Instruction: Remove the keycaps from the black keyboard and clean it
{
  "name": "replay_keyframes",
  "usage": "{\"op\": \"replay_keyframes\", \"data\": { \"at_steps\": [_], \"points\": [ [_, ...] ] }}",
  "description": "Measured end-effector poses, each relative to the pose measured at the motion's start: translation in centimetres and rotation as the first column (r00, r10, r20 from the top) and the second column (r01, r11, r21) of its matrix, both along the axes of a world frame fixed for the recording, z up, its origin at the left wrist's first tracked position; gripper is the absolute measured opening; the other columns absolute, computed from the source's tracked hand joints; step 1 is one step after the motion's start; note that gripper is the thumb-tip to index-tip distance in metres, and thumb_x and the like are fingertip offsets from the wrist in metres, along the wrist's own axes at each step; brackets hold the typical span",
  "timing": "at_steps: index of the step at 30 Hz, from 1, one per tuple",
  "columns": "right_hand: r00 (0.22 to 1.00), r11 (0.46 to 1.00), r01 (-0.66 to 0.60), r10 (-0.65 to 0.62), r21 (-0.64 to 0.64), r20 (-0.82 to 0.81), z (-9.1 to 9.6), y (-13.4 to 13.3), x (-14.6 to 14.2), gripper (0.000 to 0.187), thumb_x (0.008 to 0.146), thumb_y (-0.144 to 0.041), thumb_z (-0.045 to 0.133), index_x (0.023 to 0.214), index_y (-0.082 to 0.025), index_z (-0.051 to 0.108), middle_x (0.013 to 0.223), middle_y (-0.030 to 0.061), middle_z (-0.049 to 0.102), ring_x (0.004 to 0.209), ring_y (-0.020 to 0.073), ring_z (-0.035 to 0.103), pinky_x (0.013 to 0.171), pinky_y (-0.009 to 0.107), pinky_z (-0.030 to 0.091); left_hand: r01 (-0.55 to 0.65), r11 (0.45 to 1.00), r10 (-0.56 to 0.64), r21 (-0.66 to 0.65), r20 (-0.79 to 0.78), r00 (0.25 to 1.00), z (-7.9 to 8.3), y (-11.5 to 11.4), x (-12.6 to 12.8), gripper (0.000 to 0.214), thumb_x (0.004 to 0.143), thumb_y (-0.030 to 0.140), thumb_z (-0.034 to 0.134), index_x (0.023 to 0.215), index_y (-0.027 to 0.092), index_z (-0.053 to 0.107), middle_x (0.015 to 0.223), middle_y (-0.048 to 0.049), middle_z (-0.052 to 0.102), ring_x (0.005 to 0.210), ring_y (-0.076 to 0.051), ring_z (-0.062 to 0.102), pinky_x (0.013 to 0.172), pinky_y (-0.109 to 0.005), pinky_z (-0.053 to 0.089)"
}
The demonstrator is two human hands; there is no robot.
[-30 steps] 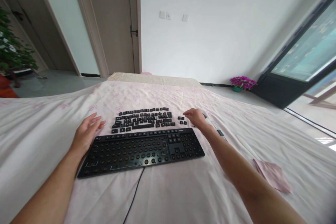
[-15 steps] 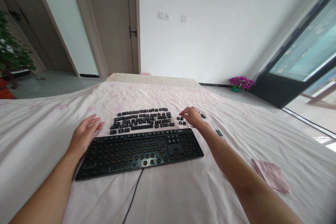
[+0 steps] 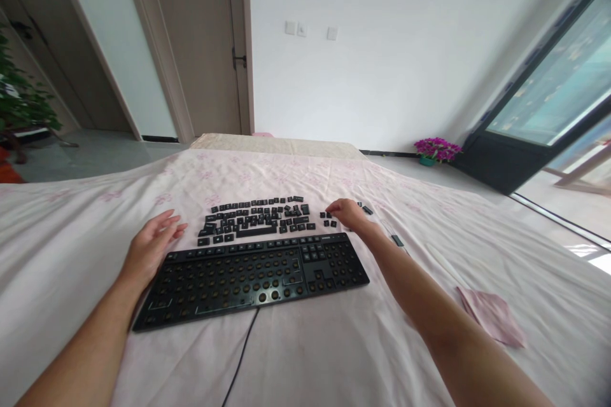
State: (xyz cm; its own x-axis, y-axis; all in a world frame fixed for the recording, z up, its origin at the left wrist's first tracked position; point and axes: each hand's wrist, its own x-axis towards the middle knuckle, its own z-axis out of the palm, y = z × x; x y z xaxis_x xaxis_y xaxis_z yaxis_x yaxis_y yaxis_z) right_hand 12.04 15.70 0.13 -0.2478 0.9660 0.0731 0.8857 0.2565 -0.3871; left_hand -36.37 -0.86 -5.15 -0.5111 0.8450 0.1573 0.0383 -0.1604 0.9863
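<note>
A black keyboard (image 3: 252,276) lies tilted on the cloth, most of its keys taken off and the round sockets bare. Its upper rows keep their keys. Just behind it, loose black keycaps (image 3: 255,221) are laid out in rough rows, with a long space bar (image 3: 256,231) among them. My left hand (image 3: 155,238) rests by the keyboard's far left corner, fingers loosely apart, holding nothing. Beyond the far right corner, my right hand (image 3: 346,212) has its fingertips together at a small keycap (image 3: 328,215) in a little group; the palm hides some pieces.
More keycaps (image 3: 367,210) lie past my right hand. A small dark tool with a wire loop (image 3: 397,240) and a folded pink cloth (image 3: 491,317) are to the right. A cable (image 3: 243,353) runs toward me over the pale bedsheet (image 3: 334,350).
The view has shifted slightly. My right hand stays over the small group of keycaps with fingertips a little lower; my left hand holds its place.
</note>
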Motion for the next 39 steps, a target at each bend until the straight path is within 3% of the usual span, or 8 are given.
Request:
{"op": "replay_keyframes", "data": {
  "at_steps": [24, 32, 39],
  "points": [
    [0.991, 0.987, -0.130, 0.127, 0.091, 0.032, 0.6, -0.1, -0.5, 0.032, 0.080, -0.010, 0.055, 0.090, -0.029, 0.078, 0.102, -0.0005, 0.073, 0.093, 0.0174, 0.066, 0.084, 0.025, 0.049, -0.004, 1.000, 0.004, -0.013, -0.032, 0.999, -0.3, 0.3, -0.4, 0.060, 0.077, 0.045, 0.072, 0.128, 0.019, 0.057, 0.123, -0.0119, 0.063, 0.103, -0.023, 0.067, 0.101, -0.042, 0.048],
    [0.991, 0.987, -0.128, 0.125, 0.099, 0.041, 0.5, 0.0, -0.8, 0.032, 0.080, -0.009, 0.056, 0.091, -0.028, 0.079, 0.102, 0.0010, 0.073, 0.096, 0.0178, 0.064, 0.089, 0.027, 0.049, 0.008, 1.000, -0.009, -0.016, -0.022, 1.000, 0.0, 0.0, -0.1, 0.062, 0.077, 0.045, 0.072, 0.131, 0.019, 0.055, 0.125, -0.0123, 0.061, 0.104, -0.023, 0.066, 0.105, -0.046, 0.044],
    [0.989, 0.985, -0.140, 0.135, 0.097, 0.056, 1.0, -0.2, -1.0, 0.035, 0.078, -0.006, 0.054, 0.089, -0.028, 0.079, 0.101, 0.0015, 0.073, 0.095, 0.0179, 0.064, 0.088, 0.027, 0.048, 0.011, 1.000, -0.011, -0.010, -0.027, 1.000, -0.4, 0.2, -0.5, 0.061, 0.078, 0.044, 0.072, 0.131, 0.019, 0.055, 0.125, -0.0120, 0.062, 0.105, -0.023, 0.065, 0.104, -0.043, 0.045]
  ]
}}
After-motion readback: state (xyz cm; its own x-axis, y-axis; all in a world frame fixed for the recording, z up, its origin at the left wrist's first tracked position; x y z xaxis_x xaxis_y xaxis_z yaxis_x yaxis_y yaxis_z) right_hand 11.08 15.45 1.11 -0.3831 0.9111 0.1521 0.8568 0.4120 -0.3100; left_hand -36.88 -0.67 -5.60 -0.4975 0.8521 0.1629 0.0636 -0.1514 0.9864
